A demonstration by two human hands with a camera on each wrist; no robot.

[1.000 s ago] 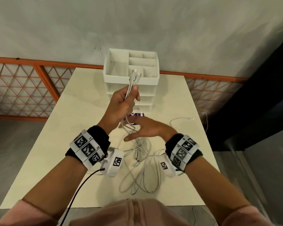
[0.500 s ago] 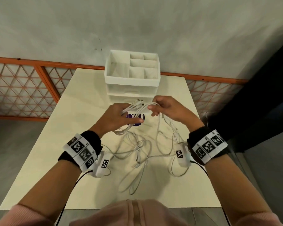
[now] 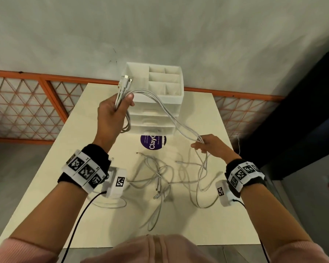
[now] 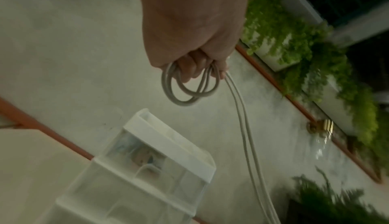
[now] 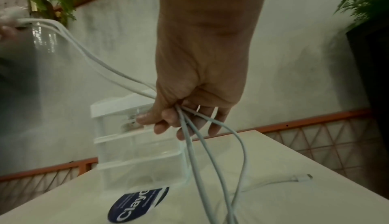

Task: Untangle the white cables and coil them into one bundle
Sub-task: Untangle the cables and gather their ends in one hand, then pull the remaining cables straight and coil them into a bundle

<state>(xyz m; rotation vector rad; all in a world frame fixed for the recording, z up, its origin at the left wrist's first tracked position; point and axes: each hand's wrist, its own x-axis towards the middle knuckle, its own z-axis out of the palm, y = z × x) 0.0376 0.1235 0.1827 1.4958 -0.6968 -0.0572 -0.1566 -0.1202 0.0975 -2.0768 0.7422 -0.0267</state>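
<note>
White thin rubber-coated cables (image 3: 171,118) run in a bunch from the left hand (image 3: 112,114), raised above the bench, down to the right hand (image 3: 207,147), held lower and to the right. The left hand's fingers are curled round several strands, with the plug ends sticking up past the thumb and small loops hanging under the fist (image 4: 189,86). The right hand pinches the same strands between thumb and fingers (image 5: 185,121), and they drop from it to a loose tangle (image 3: 165,179) lying on the cream flat-topped bench (image 3: 55,177). Behind the cables stands a white plastic drawer organiser with open top compartments (image 3: 165,95), and a round purple sticker (image 3: 150,145) lies on the bench just before it.
</note>
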